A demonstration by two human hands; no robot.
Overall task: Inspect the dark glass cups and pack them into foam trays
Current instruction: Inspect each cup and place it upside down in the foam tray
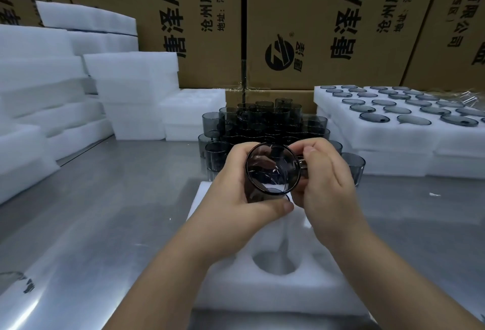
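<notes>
A dark glass cup (273, 169) is held up in front of me, its round mouth facing the camera. My left hand (236, 195) grips its left side and underside, thumb curled below the rim. My right hand (322, 177) holds its right side, fingers wrapped behind it. Under the hands a white foam tray (265, 285) lies on the steel table, one round empty hole (275, 261) showing. Behind the hands stands a stacked cluster of dark glass cups (265, 122).
Filled foam trays (388, 130) with cups in their holes are stacked at the right. Piles of empty white foam trays (136, 93) stand at the left and back. Cardboard boxes (315, 27) wall off the rear. Bare steel tabletop (110, 193) lies left of the tray.
</notes>
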